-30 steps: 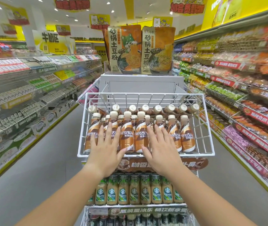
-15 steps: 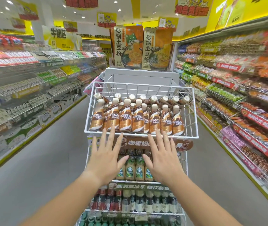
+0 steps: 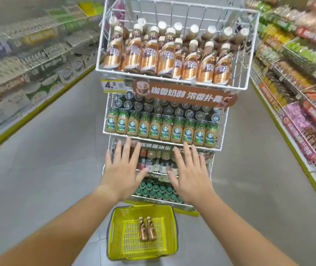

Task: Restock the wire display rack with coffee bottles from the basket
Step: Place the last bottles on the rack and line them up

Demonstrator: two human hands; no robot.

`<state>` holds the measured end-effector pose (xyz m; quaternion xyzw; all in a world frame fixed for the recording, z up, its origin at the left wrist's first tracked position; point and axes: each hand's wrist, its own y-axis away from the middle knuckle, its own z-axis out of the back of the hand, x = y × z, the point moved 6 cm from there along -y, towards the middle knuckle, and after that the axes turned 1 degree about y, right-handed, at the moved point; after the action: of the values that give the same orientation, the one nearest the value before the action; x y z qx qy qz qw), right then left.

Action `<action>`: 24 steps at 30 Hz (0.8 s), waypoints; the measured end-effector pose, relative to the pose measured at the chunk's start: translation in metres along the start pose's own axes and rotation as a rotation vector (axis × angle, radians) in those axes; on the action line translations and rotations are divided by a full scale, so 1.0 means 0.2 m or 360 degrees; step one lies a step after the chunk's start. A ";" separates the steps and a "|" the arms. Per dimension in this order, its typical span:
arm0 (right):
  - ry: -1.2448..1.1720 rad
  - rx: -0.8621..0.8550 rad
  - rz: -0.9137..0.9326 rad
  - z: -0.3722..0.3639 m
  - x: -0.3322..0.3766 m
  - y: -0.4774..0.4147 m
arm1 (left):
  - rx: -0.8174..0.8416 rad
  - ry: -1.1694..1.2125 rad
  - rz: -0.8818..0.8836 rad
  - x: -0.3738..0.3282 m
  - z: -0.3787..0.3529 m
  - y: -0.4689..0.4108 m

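A white wire display rack (image 3: 249,47) stands in the aisle. Its top tier holds several brown Nescafe coffee bottles (image 3: 149,54). Lower tiers hold green-labelled Starbucks bottles (image 3: 161,129) and other drinks. On the floor in front sits a yellow basket (image 3: 114,237) with two brown coffee bottles (image 3: 147,230) lying in it. My left hand (image 3: 123,169) and my right hand (image 3: 190,172) hover open, palms down, in front of the rack's third tier, above the basket. Neither hand holds anything.
Stocked shop shelves (image 3: 24,60) line the left side and snack shelves (image 3: 297,77) line the right, with yellow base edges. Grey floor (image 3: 47,179) runs on both sides of the rack. A yellow price tag (image 3: 112,85) reading 4.5 hangs under the top tier.
Both hands have come away from the top tier's bottles and dropped to the lower tiers. My view has tilted down, bringing the yellow basket into sight.
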<state>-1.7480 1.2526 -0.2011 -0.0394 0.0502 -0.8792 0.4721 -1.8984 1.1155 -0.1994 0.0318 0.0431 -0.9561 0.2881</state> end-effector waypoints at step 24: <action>-0.0179 0.1091 -0.0057 -3.08 0.04 0.64 | 0.1009 0.0008 0.0087 0.32 -3.15 0.52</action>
<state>-1.7196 1.2068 -0.8280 0.0724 -0.2748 -0.8496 0.4443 -1.8712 1.0572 -0.8383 0.1234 -0.2571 -0.9138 0.2893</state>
